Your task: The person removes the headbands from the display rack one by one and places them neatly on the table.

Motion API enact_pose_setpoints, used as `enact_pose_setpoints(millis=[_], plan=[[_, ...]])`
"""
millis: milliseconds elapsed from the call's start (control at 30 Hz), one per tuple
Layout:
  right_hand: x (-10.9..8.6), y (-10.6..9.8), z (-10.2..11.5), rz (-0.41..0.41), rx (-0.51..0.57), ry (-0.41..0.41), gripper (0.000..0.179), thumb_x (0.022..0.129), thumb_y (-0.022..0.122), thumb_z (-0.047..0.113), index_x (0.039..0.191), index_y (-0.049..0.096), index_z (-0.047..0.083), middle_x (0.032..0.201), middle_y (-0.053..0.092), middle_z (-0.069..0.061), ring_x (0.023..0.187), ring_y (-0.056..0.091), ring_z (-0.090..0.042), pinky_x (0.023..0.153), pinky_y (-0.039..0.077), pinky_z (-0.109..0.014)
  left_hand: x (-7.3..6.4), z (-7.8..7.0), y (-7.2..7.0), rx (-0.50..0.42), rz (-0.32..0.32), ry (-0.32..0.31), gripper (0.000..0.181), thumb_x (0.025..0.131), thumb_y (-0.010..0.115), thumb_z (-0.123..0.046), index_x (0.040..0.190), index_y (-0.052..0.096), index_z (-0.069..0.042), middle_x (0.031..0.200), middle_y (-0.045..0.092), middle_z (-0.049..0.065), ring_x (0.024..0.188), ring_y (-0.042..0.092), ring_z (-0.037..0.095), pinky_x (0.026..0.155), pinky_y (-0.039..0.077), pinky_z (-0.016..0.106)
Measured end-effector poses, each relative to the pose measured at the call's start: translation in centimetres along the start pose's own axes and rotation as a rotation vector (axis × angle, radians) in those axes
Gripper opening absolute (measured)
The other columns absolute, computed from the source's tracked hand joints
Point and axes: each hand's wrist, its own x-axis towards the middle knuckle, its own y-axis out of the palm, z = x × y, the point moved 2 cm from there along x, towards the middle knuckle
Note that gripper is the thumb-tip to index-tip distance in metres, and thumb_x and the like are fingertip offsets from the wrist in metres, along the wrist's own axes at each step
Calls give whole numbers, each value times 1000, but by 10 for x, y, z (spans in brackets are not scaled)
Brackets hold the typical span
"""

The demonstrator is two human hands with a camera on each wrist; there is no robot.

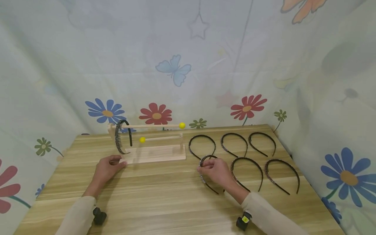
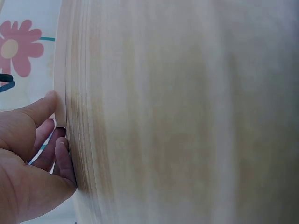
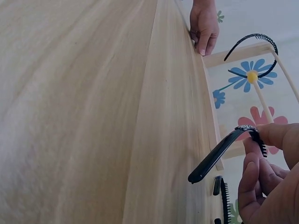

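Note:
My right hand [image 1: 218, 171] pinches a black toothed headband [image 3: 217, 151] with a sparkly band between thumb and fingers; its free end points down over the table in the right wrist view. My left hand [image 1: 108, 168] grips the near left corner of a wooden stand [image 1: 155, 156], thumb [image 2: 46, 106] along the edge of its base and the other fingers curled by its end. Two rods with yellow ball tips run across the stand. Another black headband [image 1: 118, 138] hangs on the upper rod, near its left end.
Several black headbands lie in two rows on the right of the wood-grain table [image 1: 164, 202], among them one headband [image 1: 262, 167] just beside my right hand. A flower-printed cloth [image 1: 205, 98] hangs behind the table and along its sides.

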Motion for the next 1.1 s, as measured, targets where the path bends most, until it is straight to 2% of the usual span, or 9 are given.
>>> enact_pose_setpoints(millis=[200, 400, 700, 1100], plan=[[2, 8, -2, 1, 8, -33, 22, 86, 84, 25, 94, 77, 6, 83, 77, -1, 74, 70, -13, 64, 56, -29, 0, 0, -1, 1, -1, 7, 56, 96, 73, -37, 133, 63, 4, 127, 67, 26, 113, 66, 41, 91, 56, 52], [2, 11, -2, 16, 4, -54, 18, 86, 84, 25, 88, 77, 8, 77, 74, 2, 69, 65, -10, 62, 53, -29, 1, 1, 0, 2, -1, 8, 56, 96, 73, -36, 133, 63, 4, 128, 67, 27, 113, 66, 41, 91, 56, 52], [1, 15, -3, 40, -7, -47, 19, 87, 83, 25, 91, 78, 6, 66, 64, 3, 62, 55, -10, 61, 49, -27, 3, 3, 1, 4, 4, -5, 56, 96, 73, -37, 133, 63, 3, 129, 66, 26, 114, 66, 41, 91, 56, 52], [2, 18, -6, 50, -39, -52, 21, 88, 82, 27, 94, 80, 7, 82, 76, 1, 76, 69, -10, 70, 57, -33, 1, 1, 0, 1, 2, -16, 56, 96, 74, -35, 133, 63, 5, 128, 66, 27, 114, 66, 42, 91, 56, 52]])
